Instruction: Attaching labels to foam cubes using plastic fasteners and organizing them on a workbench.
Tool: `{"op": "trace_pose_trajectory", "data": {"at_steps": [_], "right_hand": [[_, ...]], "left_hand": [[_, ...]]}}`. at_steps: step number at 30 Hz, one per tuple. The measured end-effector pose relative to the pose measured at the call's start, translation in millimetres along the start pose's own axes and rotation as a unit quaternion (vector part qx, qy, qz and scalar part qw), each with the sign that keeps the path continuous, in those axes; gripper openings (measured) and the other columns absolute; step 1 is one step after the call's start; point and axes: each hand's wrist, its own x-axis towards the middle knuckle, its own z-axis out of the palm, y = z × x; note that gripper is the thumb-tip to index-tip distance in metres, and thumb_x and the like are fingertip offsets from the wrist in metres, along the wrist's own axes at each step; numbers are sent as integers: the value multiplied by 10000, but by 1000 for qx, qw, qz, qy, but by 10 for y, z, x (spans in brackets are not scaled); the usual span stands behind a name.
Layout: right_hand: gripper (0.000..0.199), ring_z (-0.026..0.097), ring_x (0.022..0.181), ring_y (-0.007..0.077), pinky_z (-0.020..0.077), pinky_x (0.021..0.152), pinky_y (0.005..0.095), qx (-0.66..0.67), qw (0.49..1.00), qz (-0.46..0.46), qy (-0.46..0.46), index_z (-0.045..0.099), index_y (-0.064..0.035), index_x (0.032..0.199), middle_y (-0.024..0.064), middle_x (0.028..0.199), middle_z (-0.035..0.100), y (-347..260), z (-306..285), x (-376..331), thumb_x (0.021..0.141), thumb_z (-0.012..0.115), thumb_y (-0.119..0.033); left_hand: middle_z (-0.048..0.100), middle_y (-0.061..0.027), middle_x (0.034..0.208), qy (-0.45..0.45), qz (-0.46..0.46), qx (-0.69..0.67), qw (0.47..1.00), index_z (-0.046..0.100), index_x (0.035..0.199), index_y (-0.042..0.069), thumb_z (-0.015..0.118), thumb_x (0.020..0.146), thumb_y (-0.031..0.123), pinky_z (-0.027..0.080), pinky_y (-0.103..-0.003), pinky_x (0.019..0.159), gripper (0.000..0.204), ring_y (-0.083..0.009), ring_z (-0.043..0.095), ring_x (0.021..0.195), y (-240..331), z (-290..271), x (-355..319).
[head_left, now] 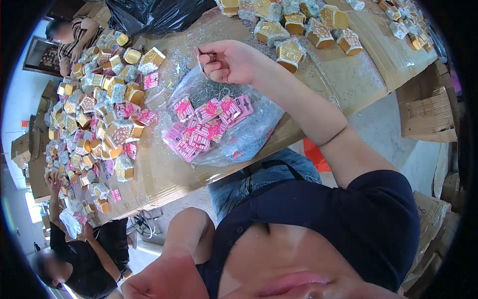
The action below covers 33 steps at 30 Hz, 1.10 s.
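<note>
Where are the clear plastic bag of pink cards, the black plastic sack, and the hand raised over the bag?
Clear plastic bag of pink cards [251, 137]: head view, bare right side.
Black plastic sack [154, 15]: head view, middle.
Right hand [234, 62]: head view, palm.

Right hand [230, 62] pinches a small dark piece [210, 56] above bagged pink tags [209, 124]

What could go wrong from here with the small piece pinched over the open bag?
1. The right hand pinches a small dark piece only at its fingers; it could drop into the clear bag of pink packets and silvery bits.
2. The bag lies near the cardboard table edge and might slide off.
</note>
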Motion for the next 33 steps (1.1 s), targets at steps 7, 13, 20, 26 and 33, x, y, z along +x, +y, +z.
{"op": "trace_pose_trajectory", "data": {"at_steps": [7, 13, 20, 26, 33], "right_hand": [[118, 358, 590, 53, 277, 466, 191, -6, 1000, -2, -5, 557, -60, 933, -30, 754, 502, -3, -1, -12, 978, 520, -163], [142, 370, 600, 58, 280, 464, 194, 1, 1000, 2, -25, 560, -61, 907, -26, 767, 518, 5, 4, -3, 975, 529, -181], [199, 493, 725, 71, 365, 544, 190, -91, 993, -40, -63, 604, -55, 920, -21, 864, 564, 33, 120, -76, 975, 531, -231], [206, 569, 824, 84, 452, 694, 229, -48, 996, -24, -69, 639, -54, 1001, -11, 939, 628, 152, 271, -158, 960, 551, -236], [241, 599, 843, 91, 470, 754, 250, 11, 999, -8, -35, 655, -41, 1091, 7, 1013, 678, 274, 250, -106, 949, 562, -213]], "left_hand": [[542, -39, 1316, 58, 7, -40, 997, 559, 1283, 113, 512, 943, 318, 383, -368, 812, 399, -233, 484, 1194, -9, -38, -77], [513, -43, 1376, -15, 25, -45, 999, 505, 1360, 142, 505, 951, 392, 388, -406, 855, 479, -238, 473, 1223, -70, -60, -90], [576, -67, 994, -66, -87, 101, 989, 615, 1052, 98, 577, 875, 308, 417, -394, 831, 277, -246, 528, 918, -817, 57, -420], [584, -176, 1235, -347, -334, 263, 836, 592, 1260, 16, 828, 688, 157, 425, -427, 966, 634, -319, 536, 1120, -1574, 341, -569], [682, -102, 1038, -280, -308, 255, 873, 628, 1209, 26, 816, 684, 143, 464, -388, 896, 570, -283, 593, 1000, -1711, 340, -869]]}}
